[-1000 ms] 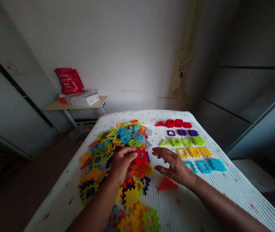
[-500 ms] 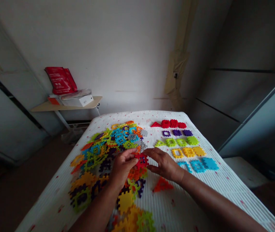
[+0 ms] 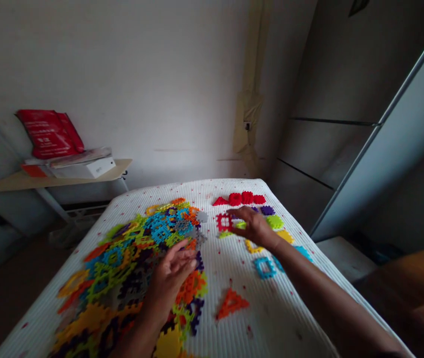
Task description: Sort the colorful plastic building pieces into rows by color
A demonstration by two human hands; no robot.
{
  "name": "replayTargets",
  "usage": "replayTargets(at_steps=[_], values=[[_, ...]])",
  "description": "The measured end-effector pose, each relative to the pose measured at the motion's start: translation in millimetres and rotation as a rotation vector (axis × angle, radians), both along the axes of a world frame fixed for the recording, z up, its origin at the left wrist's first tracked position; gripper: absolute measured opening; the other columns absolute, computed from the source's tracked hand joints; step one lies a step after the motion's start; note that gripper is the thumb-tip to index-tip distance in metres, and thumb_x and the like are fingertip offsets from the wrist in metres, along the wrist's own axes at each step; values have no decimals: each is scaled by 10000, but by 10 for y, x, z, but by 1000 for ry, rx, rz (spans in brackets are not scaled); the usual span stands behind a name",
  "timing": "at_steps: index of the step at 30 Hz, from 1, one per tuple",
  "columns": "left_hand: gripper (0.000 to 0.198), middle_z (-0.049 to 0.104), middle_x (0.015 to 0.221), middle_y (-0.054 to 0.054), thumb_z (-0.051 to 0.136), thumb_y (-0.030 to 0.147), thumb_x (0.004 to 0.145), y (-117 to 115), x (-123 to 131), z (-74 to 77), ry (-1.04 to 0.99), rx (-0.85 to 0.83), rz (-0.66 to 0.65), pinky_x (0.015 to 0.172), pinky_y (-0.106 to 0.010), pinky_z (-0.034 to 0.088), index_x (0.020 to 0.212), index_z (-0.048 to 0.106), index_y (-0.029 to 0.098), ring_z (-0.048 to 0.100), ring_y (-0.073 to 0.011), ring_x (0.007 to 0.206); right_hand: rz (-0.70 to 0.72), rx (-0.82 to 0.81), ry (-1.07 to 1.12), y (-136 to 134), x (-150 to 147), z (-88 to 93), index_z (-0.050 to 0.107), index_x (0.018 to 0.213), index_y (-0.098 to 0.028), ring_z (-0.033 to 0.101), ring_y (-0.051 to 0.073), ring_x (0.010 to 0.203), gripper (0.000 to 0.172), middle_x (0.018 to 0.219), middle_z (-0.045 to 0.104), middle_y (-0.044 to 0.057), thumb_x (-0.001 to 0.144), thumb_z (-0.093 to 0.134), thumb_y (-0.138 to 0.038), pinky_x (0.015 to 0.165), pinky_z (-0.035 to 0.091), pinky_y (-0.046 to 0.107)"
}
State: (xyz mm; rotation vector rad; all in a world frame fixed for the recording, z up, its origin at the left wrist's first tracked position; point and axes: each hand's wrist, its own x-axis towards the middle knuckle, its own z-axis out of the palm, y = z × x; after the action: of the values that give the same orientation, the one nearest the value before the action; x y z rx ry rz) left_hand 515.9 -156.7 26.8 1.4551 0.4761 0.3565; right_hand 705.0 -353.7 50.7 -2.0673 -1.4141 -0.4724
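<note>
Red plastic, the tile looks light and stiff, best held by its toothed rim; it sits pinched at the right hand's nine o'clock. The left hand, fingers parted, holds nothing. Around the tile: red pieces at one, orange triangle at six, cluttering heap at eight.

The pieces look like plastic, smooth and faintly shiny; the sheet is matt, ribbed cloth. The bag seems creased, glossy plastic, the box smooth card and the tabletop matt wood. The wall looks matt, its tape wrinkled, and the cabinet is smooth-panelled with a metallic edge strip.
</note>
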Motion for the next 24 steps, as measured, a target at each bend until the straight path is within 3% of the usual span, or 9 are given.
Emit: replayTargets(at_steps=[2,4,8,15,24], values=[[668,677,967,-76,738,452,565,58,-28,-27,11,40,17,808,-324,511,1145,554,173,648,-221,904,-252,18,26,-147,506,67,588,1167,-198,635,218,904,442,1043,668,96,747,702,-278,810,505,341],[617,682,945,-74,728,469,572,115,-57,-51,26,73,29,810,-334,514,1094,584,175,652,-224,879,-422,-69,97,-264,981,106,583,1184,-191,642,220,918,476,1061,674,93,729,707,-256,825,503,332],[555,690,937,-84,722,489,565,189,-94,-82,64,117,55,820,-344,514,1010,622,172,653,-236,879,-546,-238,205,-345,1596,66,579,1201,-200,650,201,945,527,1088,682,59,692,716,-179,812,507,279],[440,705,955,-79,740,456,546,217,-113,-107,104,135,51,813,-346,523,899,669,201,652,-249,903,-585,-334,248,-254,1953,-171,596,1194,-204,658,206,942,571,1070,697,42,643,726,-130,813,513,273],[475,706,950,-74,726,492,566,232,-88,-169,149,99,8,836,-344,510,928,642,195,656,-247,903,-549,-414,256,-220,2098,-226,579,1217,-214,642,197,978,586,1101,688,30,653,715,-134,830,505,274]])
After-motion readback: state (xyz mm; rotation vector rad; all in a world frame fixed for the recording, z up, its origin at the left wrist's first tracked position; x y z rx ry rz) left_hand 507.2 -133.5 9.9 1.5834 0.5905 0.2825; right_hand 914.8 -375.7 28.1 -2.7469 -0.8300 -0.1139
